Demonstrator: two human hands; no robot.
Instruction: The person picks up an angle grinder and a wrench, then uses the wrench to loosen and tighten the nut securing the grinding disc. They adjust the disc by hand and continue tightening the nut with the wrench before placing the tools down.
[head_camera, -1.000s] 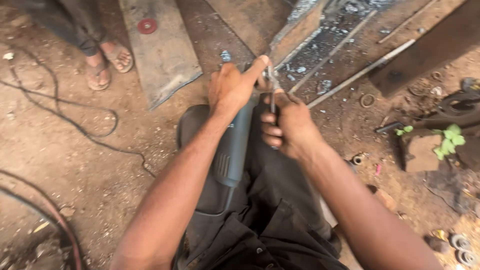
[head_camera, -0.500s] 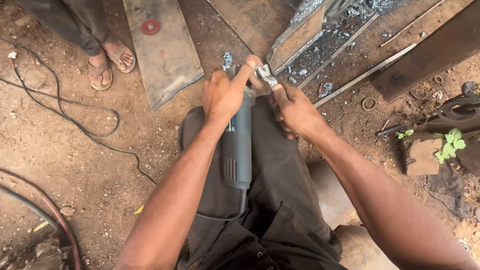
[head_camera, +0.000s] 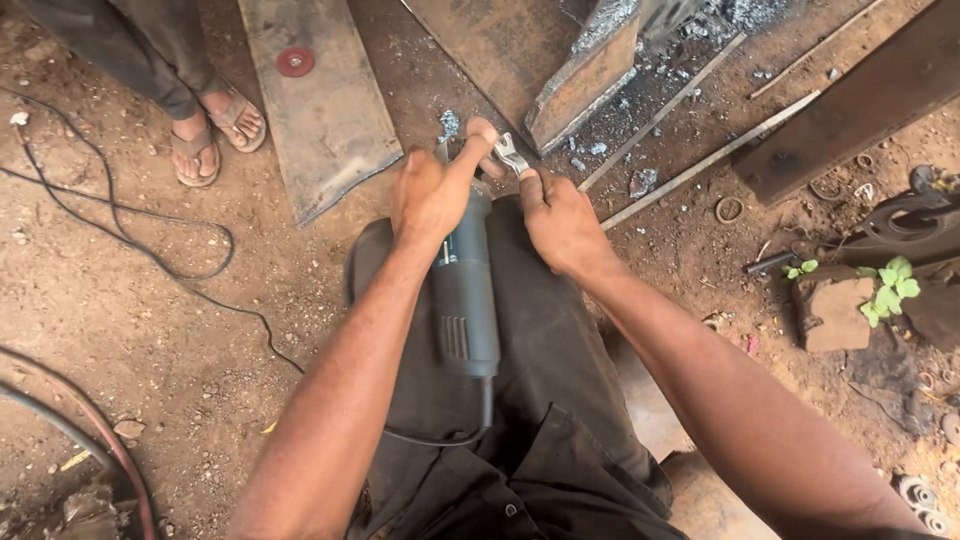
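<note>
Left hand (head_camera: 432, 190) fingers grip the angle grinder (head_camera: 465, 290) head; right hand (head_camera: 560, 220), at 3 o'clock, fingers apparently pinch a small metal wrench (head_camera: 508, 153).

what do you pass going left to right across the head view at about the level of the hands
black cable → sandalled feet → flat metal plate → left hand → small spanner → right hand → thin metal rod → dark steel beam

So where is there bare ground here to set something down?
Bare dirt lies left of the person's lap, between the black cable and the flat steel plate. Right of the right hand it is crowded: rods, a beam, rings and scrap.
</note>
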